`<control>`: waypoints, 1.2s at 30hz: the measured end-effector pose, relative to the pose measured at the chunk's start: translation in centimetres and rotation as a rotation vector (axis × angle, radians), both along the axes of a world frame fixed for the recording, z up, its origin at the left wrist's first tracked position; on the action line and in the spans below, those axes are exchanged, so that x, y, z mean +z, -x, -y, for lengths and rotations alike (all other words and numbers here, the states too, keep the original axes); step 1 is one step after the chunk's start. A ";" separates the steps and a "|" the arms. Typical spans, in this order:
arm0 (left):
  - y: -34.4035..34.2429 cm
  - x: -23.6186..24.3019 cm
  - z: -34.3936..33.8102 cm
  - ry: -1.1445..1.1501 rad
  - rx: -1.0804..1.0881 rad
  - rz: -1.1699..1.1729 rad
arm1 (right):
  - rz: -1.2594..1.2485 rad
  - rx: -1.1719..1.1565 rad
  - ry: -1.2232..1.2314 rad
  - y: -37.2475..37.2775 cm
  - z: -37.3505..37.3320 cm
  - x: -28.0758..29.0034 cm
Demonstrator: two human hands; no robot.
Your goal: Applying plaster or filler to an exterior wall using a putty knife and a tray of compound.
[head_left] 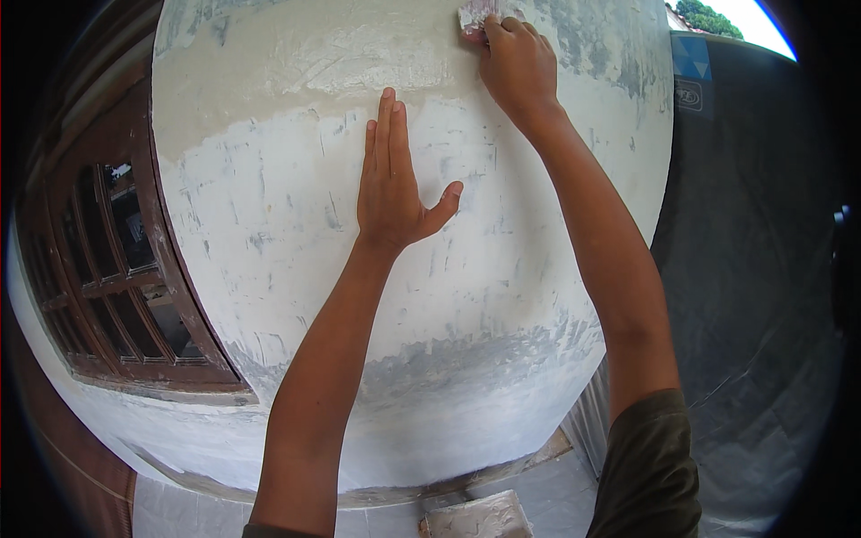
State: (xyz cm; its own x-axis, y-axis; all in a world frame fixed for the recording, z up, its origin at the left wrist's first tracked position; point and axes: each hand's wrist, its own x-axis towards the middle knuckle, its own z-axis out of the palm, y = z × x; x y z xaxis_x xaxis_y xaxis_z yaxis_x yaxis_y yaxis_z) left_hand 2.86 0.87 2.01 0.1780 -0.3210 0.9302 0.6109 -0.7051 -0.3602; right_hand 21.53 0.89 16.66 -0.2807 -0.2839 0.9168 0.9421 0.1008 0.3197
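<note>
My left hand (390, 184) is raised flat toward the white wall (287, 242), fingers straight and thumb spread, with nothing in it. Whether the palm touches the surface, I cannot tell. Higher up and to the right, my right hand (522, 67) grips a putty scraper (473, 20), its flat blade smeared white and pinkish and set against the wall. My fingers cover most of its handle. A damp beige band of putty (269, 67) runs across the upper wall, left of the scraper and above my left fingertips.
A brown wooden window (117, 251) with dark panes borders the wall on the left. Dark sheeting (753, 296) hangs on the right. Below, a putty-smeared block or board (480, 517) rests on the grey, sheet-like ground covering (377, 520).
</note>
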 end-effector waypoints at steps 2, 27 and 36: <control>0.5 -0.2 -0.2 -0.008 -0.006 0.005 | 0.078 0.021 -0.062 2.5 0.2 -2.1; 0.7 -0.4 -0.1 -0.016 -0.033 0.022 | 0.169 0.240 -0.031 5.7 2.3 -5.9; 0.3 -0.1 0.0 0.000 -0.061 0.005 | -0.091 0.236 0.055 4.7 1.0 0.3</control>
State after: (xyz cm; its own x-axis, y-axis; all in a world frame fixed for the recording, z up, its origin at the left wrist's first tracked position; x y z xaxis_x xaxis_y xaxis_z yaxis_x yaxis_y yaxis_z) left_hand 2.51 0.88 1.91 0.1533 -0.3315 0.9309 0.5685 -0.7410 -0.3575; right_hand 16.84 -0.08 16.99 -0.1284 -0.2806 0.9512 0.9152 0.3361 0.2226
